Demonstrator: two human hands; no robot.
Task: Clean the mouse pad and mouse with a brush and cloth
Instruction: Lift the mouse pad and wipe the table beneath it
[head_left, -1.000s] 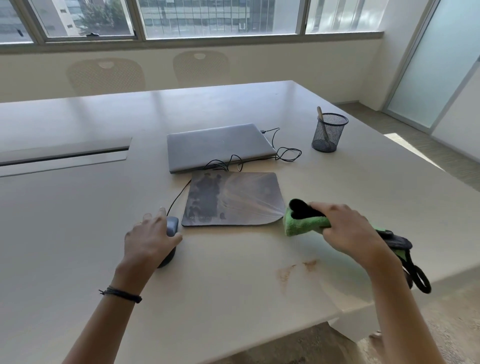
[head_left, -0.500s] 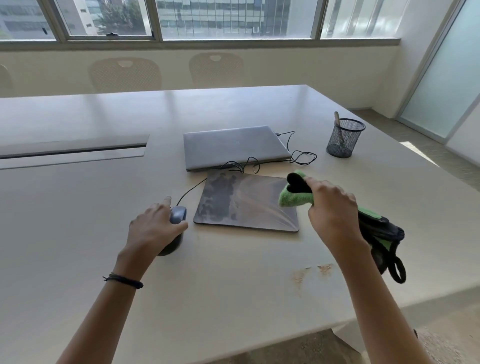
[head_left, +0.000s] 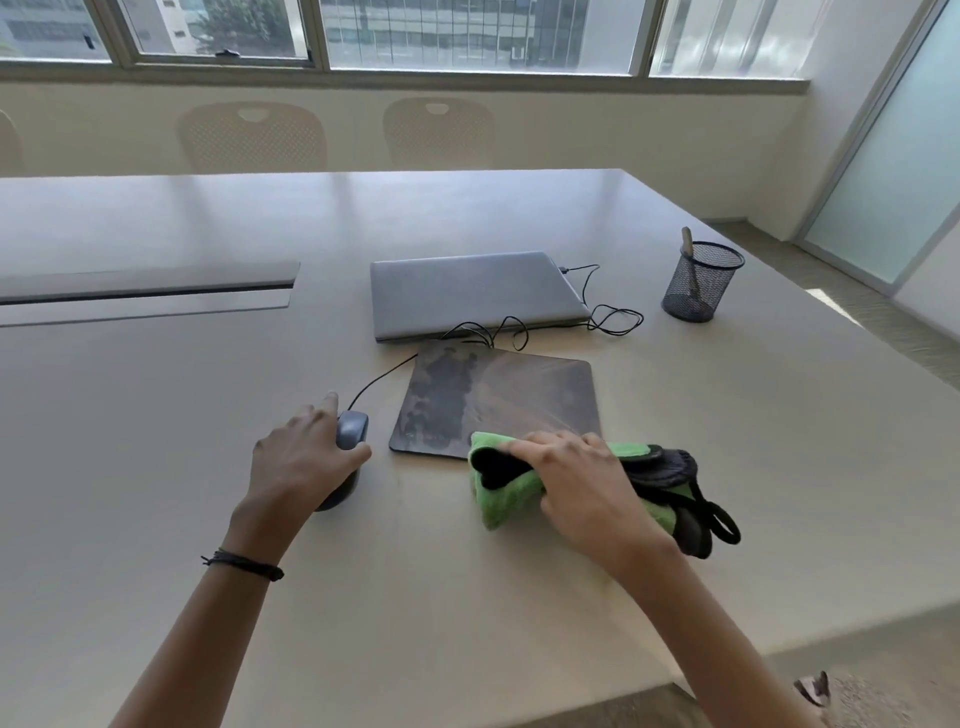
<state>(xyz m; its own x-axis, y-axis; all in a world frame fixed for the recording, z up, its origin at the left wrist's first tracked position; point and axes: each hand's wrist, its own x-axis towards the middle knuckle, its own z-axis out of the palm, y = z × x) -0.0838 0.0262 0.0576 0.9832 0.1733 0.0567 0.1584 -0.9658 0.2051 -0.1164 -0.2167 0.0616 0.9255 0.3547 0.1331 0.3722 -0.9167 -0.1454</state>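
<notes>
Green cloth (head_left: 506, 501) bunched under right hand (head_left: 587, 488), fingers curled round it, lay over near right corner of dark, smeared mouse pad (head_left: 519, 395) and onto pale table (head_left: 156, 467). Black strap (head_left: 719, 519) trailed from bundle (belonging to what, unclear). Left hand (head_left: 306, 460) cupped grey mouse (head_left: 352, 428), fingers bent round it, just left of pad. Closed laptop (head_left: 467, 293) sat behind pad. Mesh cup (head_left: 701, 283) stood well to right, pale handle inside.

We're in an office meeting room: a long pale conference table (head_left: 156, 467) with a cable hatch (head_left: 145, 291), mesh-backed chairs (head_left: 252, 137) on the far side, a closed laptop (head_left: 467, 291), a wire pen cup (head_left: 701, 283) — and tower blocks beyond the windows (head_left: 467, 31), frosted glass panel (head_left: 893, 182) at right.
</notes>
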